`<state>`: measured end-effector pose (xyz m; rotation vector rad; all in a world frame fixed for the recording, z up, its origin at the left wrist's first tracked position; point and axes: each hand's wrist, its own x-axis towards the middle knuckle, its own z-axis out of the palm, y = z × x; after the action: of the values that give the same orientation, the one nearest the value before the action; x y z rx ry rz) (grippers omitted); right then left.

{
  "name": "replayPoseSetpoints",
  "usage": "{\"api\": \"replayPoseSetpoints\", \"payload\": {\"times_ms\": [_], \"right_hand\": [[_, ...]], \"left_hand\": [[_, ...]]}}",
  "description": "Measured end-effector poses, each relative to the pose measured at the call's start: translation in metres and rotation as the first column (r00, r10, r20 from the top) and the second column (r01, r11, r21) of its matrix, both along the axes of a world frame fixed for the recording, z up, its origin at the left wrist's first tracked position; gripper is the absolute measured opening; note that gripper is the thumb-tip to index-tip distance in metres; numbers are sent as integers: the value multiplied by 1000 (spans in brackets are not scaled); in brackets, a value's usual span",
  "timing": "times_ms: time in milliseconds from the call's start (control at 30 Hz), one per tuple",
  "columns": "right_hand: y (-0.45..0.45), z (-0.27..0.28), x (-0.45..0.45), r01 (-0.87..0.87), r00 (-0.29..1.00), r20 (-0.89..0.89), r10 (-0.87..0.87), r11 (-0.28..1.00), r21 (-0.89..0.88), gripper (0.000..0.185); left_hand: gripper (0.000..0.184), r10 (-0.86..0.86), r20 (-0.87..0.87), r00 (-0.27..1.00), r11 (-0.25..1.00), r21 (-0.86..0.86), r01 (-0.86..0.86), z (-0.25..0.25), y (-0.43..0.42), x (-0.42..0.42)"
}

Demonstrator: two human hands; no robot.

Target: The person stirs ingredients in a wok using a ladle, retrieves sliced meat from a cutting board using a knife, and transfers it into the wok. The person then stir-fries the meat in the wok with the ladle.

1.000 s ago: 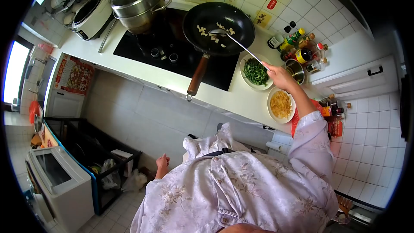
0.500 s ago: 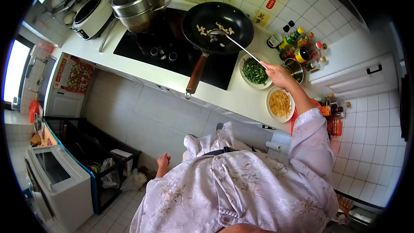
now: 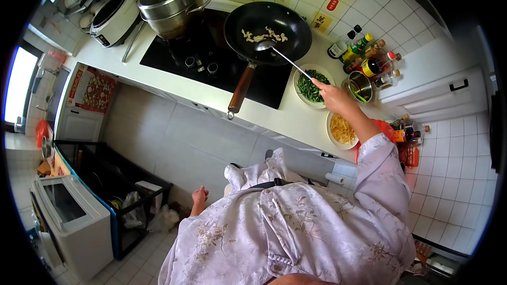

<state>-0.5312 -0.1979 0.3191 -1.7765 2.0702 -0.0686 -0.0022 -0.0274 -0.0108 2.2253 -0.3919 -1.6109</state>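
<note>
My right hand is closed round the handle of a metal ladle, above a plate of chopped greens. The ladle's bowl rests inside the black wok, just below several pale food pieces. The wok sits on the black cooktop, its wooden handle pointing toward me. Below my right wrist is a plate of yellow strips, partly covered by the forearm. My left hand hangs low at my side, fingers curled, touching nothing visible.
A lidded steamer pot stands left of the wok, with an open rice cooker beyond. Bottles and a metal pot stand at the right. Behind me on the left are a black rack and a white appliance.
My right hand has moved slightly left and down the counter with the ladle. The ladle's bowl has drawn back toward me, and the food pieces lie gathered farther up in the wok.
</note>
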Motion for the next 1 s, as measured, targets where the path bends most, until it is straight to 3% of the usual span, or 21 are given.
{"api": "replayPoseSetpoints", "payload": {"times_ms": [100,200,267,367,600,700,767,1000], "right_hand": [[-11,-13,-12,9,992,129,2,996,-85,39],[-15,-1,-18,59,983,175,-50,997,-49,39],[-20,4,-7,95,983,156,-97,995,19,39],[-29,-10,-8,-2,998,58,6,998,-65,41],[-22,-9,1,54,998,31,-54,998,-19,42],[-29,-10,-8,25,993,114,-11,992,-122,42],[-38,-16,-6,32,994,105,-20,993,-112,42],[-56,-47,8,-27,987,154,47,992,-125,43]], "left_hand": [[24,37,15,999,999,7,-37,10,-6,-4],[23,-67,22,998,998,-13,67,12,-7,-7],[23,34,-1,999,999,3,-34,8,5,-2],[22,-67,45,997,998,-12,68,17,10,-1],[25,-6,8,1000,1000,-24,7,1,23,7],[24,-176,106,979,978,-96,187,-1,14,6],[23,-64,44,997,998,5,64,2,9,4],[23,69,64,996,998,10,-69,19,12,-2]]}}
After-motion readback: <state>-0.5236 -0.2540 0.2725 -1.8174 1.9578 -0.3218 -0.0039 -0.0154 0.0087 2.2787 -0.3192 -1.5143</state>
